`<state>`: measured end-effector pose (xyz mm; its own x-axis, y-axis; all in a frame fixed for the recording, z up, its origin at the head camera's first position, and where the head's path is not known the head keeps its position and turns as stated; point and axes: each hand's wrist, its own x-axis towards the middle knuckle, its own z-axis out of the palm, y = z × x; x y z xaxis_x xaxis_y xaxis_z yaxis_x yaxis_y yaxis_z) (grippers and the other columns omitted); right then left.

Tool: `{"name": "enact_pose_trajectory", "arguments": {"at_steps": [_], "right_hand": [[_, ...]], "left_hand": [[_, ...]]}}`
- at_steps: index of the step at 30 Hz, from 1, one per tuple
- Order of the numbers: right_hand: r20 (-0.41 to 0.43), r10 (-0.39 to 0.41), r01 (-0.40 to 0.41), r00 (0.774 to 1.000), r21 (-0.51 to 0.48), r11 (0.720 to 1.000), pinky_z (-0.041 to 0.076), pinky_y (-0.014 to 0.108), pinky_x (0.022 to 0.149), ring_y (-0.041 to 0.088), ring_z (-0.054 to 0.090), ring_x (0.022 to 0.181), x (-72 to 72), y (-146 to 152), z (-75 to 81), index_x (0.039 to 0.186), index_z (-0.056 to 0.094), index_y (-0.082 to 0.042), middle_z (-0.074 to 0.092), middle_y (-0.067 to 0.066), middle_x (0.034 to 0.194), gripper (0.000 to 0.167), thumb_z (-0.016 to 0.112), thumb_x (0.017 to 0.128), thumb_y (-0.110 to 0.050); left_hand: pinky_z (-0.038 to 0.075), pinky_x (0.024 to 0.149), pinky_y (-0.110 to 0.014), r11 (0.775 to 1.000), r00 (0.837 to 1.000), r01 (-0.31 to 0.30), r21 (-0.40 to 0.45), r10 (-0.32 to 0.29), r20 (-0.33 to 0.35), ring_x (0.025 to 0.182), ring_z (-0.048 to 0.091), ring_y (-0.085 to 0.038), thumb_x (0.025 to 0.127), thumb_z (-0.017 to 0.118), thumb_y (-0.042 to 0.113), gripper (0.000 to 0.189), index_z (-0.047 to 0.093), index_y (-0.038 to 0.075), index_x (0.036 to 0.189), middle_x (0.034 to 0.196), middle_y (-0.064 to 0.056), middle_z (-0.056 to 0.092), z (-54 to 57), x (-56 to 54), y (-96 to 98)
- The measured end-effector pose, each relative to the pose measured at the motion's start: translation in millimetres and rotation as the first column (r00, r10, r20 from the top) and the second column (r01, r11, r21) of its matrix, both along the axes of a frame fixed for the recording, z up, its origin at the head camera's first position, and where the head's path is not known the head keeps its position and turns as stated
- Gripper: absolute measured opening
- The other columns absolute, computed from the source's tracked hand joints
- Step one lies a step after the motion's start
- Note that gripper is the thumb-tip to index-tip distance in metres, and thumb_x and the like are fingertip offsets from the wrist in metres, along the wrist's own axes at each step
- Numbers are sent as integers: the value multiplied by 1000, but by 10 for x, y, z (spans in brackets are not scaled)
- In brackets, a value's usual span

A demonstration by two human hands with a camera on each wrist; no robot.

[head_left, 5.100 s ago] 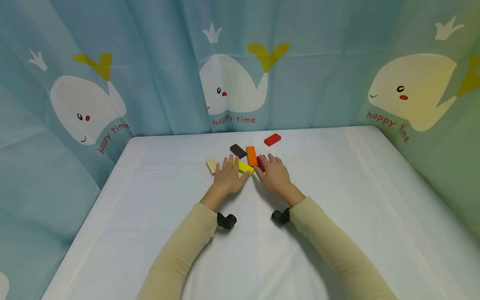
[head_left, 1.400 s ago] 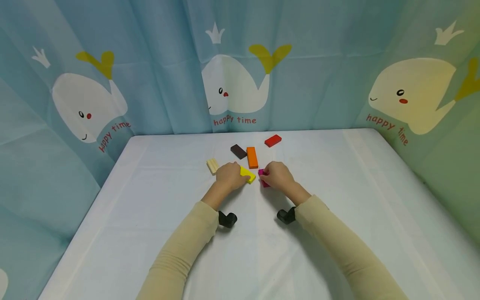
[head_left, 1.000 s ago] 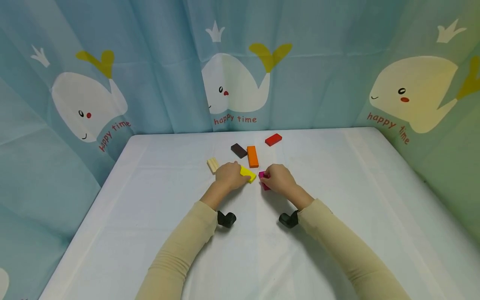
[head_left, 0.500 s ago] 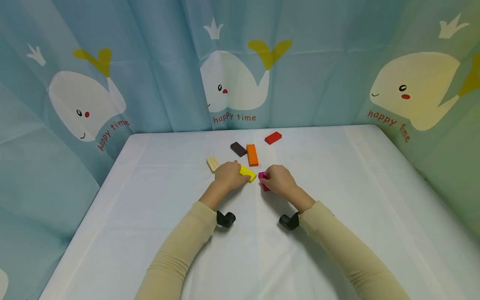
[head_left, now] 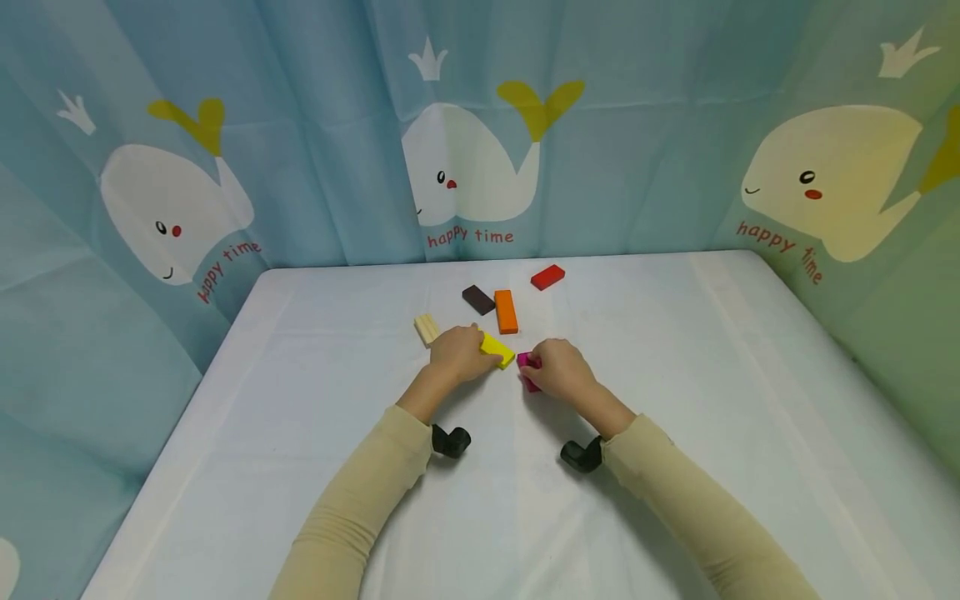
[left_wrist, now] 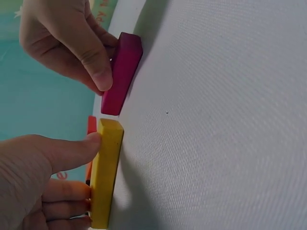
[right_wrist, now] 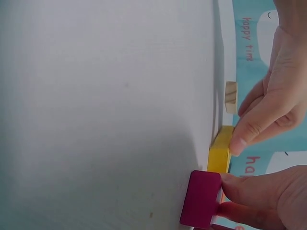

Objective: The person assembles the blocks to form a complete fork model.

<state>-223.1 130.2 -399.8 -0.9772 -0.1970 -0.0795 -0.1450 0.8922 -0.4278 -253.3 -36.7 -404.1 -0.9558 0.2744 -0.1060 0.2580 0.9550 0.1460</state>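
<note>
My left hand (head_left: 459, 353) holds a flat yellow wooden block (head_left: 497, 351) at mid-table, thumb on the near side and fingers along the far side in the left wrist view. Just right of it, my right hand (head_left: 561, 367) pinches a magenta block (left_wrist: 123, 72) between thumb and fingers. The two blocks lie nearly end to end at an angle, their closest corners separated by a narrow gap in the left wrist view. Part of each block is covered by the hand on it in the head view.
Beyond the hands lie an orange block (head_left: 506, 312), a dark brown block (head_left: 478, 299) and, farther back, a red block (head_left: 547, 277). A pale wooden block (head_left: 426, 330) sits left of my left hand. A curtain (head_left: 637, 183) with whale prints rises behind the white table (head_left: 300, 400).
Both hands have gone from lying spread over the blocks to gripping one each. The magenta block has come away from the orange one, toward me; lately my right hand draws it slightly nearer.
</note>
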Motion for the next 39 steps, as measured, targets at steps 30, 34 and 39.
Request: {"name": "enact_pose_trajectory", "arguments": {"at_steps": [30, 34, 39], "right_hand": [[25, -9, 11, 1000, -92, 996, 47, 26, 60, 21, 51, 73, 71, 41, -23, 107, 67, 2, 63, 8, 83, 39, 71, 81, -27], [36, -14, 18, 999, -118, 993, 48, 26, 61, 21, 51, 74, 33, 75, -35, 112, 64, 3, 63, 10, 87, 41, 70, 82, -25], [50, -16, 23, 999, -145, 989, 50, 24, 60, 21, 53, 75, 0, 99, -32, 110, 66, 2, 64, 11, 89, 40, 71, 81, -25]], "left_hand": [[43, 92, -39, 993, 998, -33, 113, 27, 59, 116, 49, -24, 89, 52, 50, 61, 49, 8, 134, 137, -8, 46, 32, 0, -53], [50, 76, -36, 991, 996, -85, 108, 83, 24, 96, 58, -22, 87, 55, 50, 60, 57, 4, 125, 127, -12, 54, 15, 26, -12], [49, 62, -32, 991, 996, -93, 98, 91, 21, 84, 59, -19, 84, 59, 51, 62, 57, 4, 125, 129, -12, 53, -12, 14, 11]]}}
